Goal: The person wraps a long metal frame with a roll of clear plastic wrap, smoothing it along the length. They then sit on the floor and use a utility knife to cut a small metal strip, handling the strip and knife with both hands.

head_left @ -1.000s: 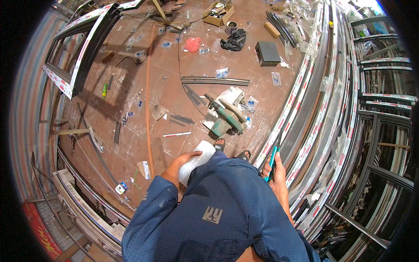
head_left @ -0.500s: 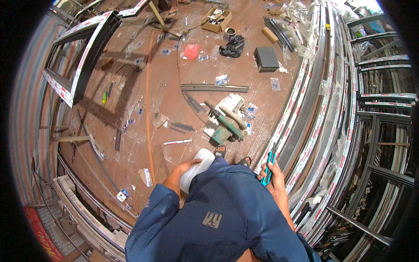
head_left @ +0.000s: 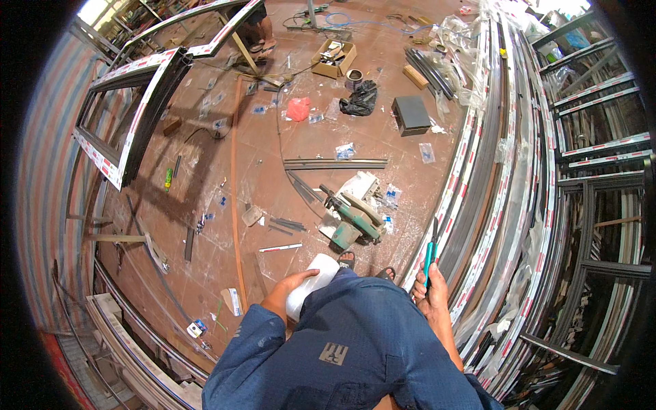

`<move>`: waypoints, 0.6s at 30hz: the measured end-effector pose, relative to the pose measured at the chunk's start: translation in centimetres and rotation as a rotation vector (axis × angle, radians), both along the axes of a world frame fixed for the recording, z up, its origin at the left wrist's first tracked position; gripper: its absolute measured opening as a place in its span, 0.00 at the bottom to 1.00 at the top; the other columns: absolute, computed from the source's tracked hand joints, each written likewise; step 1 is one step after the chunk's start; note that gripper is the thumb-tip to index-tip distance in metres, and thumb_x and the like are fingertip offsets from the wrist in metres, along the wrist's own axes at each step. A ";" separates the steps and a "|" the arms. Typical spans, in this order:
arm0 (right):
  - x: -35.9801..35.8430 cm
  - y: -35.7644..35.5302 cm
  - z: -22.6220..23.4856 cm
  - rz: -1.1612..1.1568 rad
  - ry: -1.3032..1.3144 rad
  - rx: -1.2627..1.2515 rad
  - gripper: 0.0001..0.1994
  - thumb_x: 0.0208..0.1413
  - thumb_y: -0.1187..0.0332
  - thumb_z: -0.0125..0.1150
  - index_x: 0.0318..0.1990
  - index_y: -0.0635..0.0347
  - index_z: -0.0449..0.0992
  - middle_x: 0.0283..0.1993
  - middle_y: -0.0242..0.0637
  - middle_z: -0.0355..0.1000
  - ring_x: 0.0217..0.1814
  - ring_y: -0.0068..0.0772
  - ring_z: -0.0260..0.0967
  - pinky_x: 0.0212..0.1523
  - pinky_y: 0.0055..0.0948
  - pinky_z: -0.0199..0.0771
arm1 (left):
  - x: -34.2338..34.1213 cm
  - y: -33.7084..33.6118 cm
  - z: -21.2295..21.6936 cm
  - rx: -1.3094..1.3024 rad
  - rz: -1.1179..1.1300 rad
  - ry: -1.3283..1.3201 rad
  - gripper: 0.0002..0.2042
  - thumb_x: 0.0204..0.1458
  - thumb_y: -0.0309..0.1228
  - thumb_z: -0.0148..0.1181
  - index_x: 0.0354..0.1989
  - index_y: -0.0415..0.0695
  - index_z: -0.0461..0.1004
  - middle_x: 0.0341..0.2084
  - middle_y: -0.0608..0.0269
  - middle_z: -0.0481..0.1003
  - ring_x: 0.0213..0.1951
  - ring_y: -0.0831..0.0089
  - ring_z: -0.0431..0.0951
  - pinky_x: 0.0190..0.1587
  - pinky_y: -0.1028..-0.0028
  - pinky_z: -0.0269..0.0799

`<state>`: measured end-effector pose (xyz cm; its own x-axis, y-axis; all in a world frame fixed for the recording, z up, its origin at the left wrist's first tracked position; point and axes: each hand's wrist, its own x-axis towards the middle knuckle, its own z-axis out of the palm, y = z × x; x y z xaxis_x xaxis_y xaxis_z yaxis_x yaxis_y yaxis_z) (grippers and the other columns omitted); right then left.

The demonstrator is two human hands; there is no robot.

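Observation:
My left hand (head_left: 290,290) is wrapped round a white roll (head_left: 320,268) of what looks like plastic film, held against my left side. In my right hand (head_left: 433,292) is a teal utility knife (head_left: 430,260), gripped by its handle, with its dark blade pointing up and away from me. The knife is apart from the roll, over the near end of long profiles (head_left: 456,205) with white and red protective tape. On the floor just ahead of my feet stands a green cut-off saw (head_left: 352,222) on a pale base.
Long wrapped profiles run along the right, beside a rack (head_left: 601,154) of frames. A taped window frame (head_left: 130,123) leans at the left. A dark grey box (head_left: 411,115), a black plastic bag (head_left: 361,99), a cardboard box (head_left: 335,59) and loose profiles (head_left: 335,165) lie about. Another person's legs show behind.
The view has tipped up a little, so the floor things sit lower. My right hand has turned the knife more upright. The left hand keeps its hold on the roll.

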<state>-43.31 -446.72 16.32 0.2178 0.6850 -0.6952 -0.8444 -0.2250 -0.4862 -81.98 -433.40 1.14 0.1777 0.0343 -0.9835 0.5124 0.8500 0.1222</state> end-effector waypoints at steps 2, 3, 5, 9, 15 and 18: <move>0.6 -0.4 -0.1 -0.013 -0.001 -0.020 0.19 0.70 0.47 0.56 0.48 0.54 0.70 0.25 0.28 0.64 0.18 0.20 0.57 0.17 0.22 0.55 | -0.1 -0.3 -0.8 -0.024 0.026 -0.044 0.40 0.49 0.65 0.64 0.60 0.42 0.76 0.45 0.51 0.83 0.37 0.58 0.84 0.44 0.61 0.79; 0.7 -0.4 0.0 0.010 -0.035 -0.064 0.24 0.67 0.40 0.55 0.43 0.54 0.70 0.22 0.26 0.61 0.16 0.20 0.55 0.16 0.23 0.54 | -0.1 -0.6 -1.1 -0.037 0.041 -0.065 0.39 0.49 0.65 0.64 0.59 0.42 0.78 0.45 0.52 0.83 0.36 0.58 0.84 0.43 0.62 0.79; 0.9 -0.5 0.4 -0.015 -0.010 -0.066 0.27 0.65 0.35 0.53 0.39 0.53 0.69 0.20 0.26 0.60 0.15 0.22 0.54 0.16 0.24 0.52 | 0.2 -0.9 -1.2 -0.054 0.087 -0.097 0.37 0.50 0.64 0.64 0.56 0.43 0.79 0.43 0.53 0.84 0.35 0.58 0.84 0.42 0.62 0.79; 2.2 -1.3 0.2 -0.013 -0.009 -0.023 0.34 0.59 0.25 0.50 0.26 0.50 0.65 0.16 0.25 0.56 0.14 0.23 0.51 0.16 0.25 0.50 | 1.7 -0.9 -0.4 -0.066 0.110 -0.135 0.35 0.52 0.63 0.63 0.55 0.43 0.80 0.42 0.54 0.84 0.34 0.59 0.84 0.41 0.62 0.79; 3.4 -1.6 0.4 0.039 -0.148 -0.156 0.29 0.64 0.34 0.55 0.27 0.50 0.67 0.17 0.25 0.57 0.14 0.22 0.52 0.17 0.25 0.53 | 2.3 -1.4 0.1 -0.006 0.008 -0.060 0.36 0.53 0.64 0.62 0.56 0.44 0.79 0.41 0.55 0.84 0.35 0.60 0.84 0.41 0.63 0.79; 3.9 -1.8 -1.1 -0.037 -0.146 -0.169 0.23 0.66 0.41 0.57 0.33 0.52 0.69 0.21 0.27 0.61 0.17 0.25 0.57 0.21 0.27 0.58 | 2.5 -1.7 0.0 0.012 0.003 -0.084 0.37 0.53 0.65 0.61 0.57 0.43 0.78 0.42 0.55 0.84 0.35 0.60 0.84 0.41 0.63 0.79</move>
<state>-39.44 -448.57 15.25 0.3472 0.5512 -0.7587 -0.7770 -0.2839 -0.5619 -79.50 -435.10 1.13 0.2591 0.0465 -0.9647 0.4972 0.8499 0.1745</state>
